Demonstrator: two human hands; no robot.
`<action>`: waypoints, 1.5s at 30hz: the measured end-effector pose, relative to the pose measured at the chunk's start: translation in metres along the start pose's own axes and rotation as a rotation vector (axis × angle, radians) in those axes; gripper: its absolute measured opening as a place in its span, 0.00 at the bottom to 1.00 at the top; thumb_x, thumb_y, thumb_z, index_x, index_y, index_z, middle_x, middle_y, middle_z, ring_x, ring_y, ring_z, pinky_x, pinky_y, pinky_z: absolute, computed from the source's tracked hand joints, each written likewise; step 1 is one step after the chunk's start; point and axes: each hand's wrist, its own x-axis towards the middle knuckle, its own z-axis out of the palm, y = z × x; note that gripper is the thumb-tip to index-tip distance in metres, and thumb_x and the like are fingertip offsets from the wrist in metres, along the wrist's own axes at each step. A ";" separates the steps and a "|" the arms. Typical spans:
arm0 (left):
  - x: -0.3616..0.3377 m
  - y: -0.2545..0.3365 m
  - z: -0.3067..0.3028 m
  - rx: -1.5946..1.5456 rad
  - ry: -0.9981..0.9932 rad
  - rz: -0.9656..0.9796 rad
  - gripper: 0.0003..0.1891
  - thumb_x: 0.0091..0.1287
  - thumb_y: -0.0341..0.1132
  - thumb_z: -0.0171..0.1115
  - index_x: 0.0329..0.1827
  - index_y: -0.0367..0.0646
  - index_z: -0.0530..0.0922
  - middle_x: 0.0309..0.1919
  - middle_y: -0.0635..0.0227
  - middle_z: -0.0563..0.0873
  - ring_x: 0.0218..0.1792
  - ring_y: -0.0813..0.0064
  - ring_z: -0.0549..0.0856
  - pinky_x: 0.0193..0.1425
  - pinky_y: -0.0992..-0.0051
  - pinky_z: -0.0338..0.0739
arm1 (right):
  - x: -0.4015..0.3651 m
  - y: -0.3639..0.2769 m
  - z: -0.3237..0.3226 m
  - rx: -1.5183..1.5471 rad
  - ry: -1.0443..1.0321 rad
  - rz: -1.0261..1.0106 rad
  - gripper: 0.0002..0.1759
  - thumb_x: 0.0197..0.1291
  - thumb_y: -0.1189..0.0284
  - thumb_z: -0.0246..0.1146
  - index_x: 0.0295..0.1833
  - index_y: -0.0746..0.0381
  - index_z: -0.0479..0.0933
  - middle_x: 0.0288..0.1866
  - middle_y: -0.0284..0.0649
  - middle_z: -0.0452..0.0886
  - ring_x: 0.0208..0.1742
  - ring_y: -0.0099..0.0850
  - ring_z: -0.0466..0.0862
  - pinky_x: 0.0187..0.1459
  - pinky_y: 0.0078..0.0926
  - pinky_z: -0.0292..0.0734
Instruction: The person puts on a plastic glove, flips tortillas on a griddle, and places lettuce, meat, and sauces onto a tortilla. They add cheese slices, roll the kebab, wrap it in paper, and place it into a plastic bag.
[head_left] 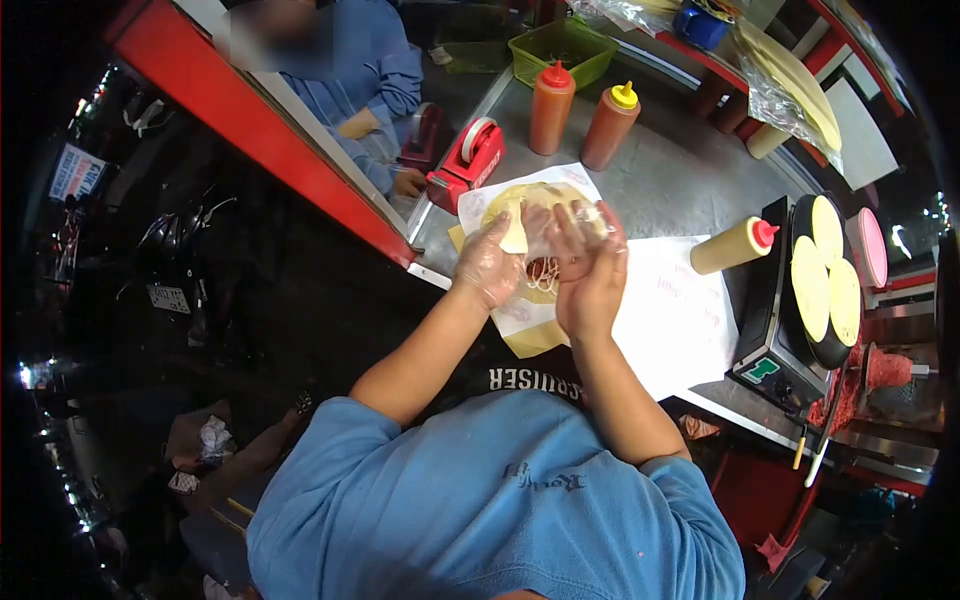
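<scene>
My left hand (488, 268), in a clear plastic glove, has its thumb and fingers on a folded edge of a pale yellow flatbread (500, 207). My right hand (590, 278), also gloved, hovers at the flatbread's right side with its fingers stretched out and somewhat blurred. Between the hands, a filling (542, 272) streaked with white sauce shows on the bread. Under it lies printed white wrapping paper (478, 206), with a yellowish-brown sheet (537, 340) showing below. My fingers hide part of the bread.
A red tape dispenser (468, 165), two red-brown sauce bottles (552, 108) and a green basket (562, 55) stand beyond. More white paper (675, 310), a pale sauce bottle (735, 246) and a griddle (785, 335) topped with flatbreads are at right. A person (385, 75) is beyond the counter's left edge.
</scene>
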 end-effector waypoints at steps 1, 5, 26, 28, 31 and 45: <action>0.004 0.001 -0.005 -0.065 -0.042 -0.039 0.21 0.81 0.38 0.56 0.70 0.34 0.74 0.65 0.56 0.83 0.67 0.59 0.82 0.73 0.61 0.77 | 0.004 -0.009 -0.004 0.032 0.085 0.000 0.28 0.85 0.56 0.44 0.78 0.62 0.60 0.74 0.55 0.70 0.74 0.51 0.75 0.70 0.46 0.77; 0.001 0.019 0.019 0.733 -0.315 0.133 0.22 0.82 0.40 0.55 0.72 0.38 0.74 0.68 0.54 0.82 0.70 0.58 0.80 0.76 0.57 0.72 | 0.002 -0.049 -0.044 0.030 0.148 -0.082 0.28 0.84 0.54 0.44 0.78 0.61 0.59 0.73 0.58 0.71 0.74 0.55 0.75 0.71 0.51 0.75; 0.024 0.065 -0.067 1.312 0.086 -0.163 0.13 0.78 0.38 0.63 0.54 0.37 0.81 0.45 0.70 0.87 0.50 0.82 0.85 0.57 0.74 0.80 | -0.204 0.125 -0.467 -0.840 0.706 0.859 0.17 0.72 0.66 0.63 0.57 0.69 0.83 0.40 0.46 0.88 0.33 0.29 0.86 0.33 0.26 0.82; 0.015 0.058 -0.069 1.000 -0.028 0.030 0.09 0.74 0.29 0.67 0.54 0.37 0.80 0.45 0.70 0.86 0.48 0.79 0.86 0.57 0.76 0.82 | -0.204 0.123 -0.463 -1.127 0.547 0.879 0.18 0.72 0.66 0.63 0.57 0.69 0.82 0.40 0.46 0.88 0.35 0.29 0.87 0.36 0.27 0.82; 0.008 0.046 -0.076 1.022 -0.201 0.215 0.11 0.70 0.24 0.69 0.54 0.38 0.82 0.48 0.67 0.87 0.51 0.76 0.87 0.59 0.73 0.83 | -0.221 0.063 -0.411 -1.613 0.082 0.904 0.19 0.73 0.65 0.62 0.58 0.69 0.82 0.42 0.47 0.88 0.38 0.29 0.87 0.41 0.28 0.83; 0.027 0.071 -0.051 2.022 -1.105 0.832 0.08 0.70 0.37 0.65 0.49 0.50 0.83 0.62 0.66 0.81 0.55 0.60 0.87 0.58 0.61 0.84 | 0.108 -0.023 -0.079 -1.551 -0.339 -0.096 0.19 0.73 0.62 0.62 0.59 0.65 0.83 0.54 0.54 0.87 0.55 0.50 0.87 0.59 0.42 0.80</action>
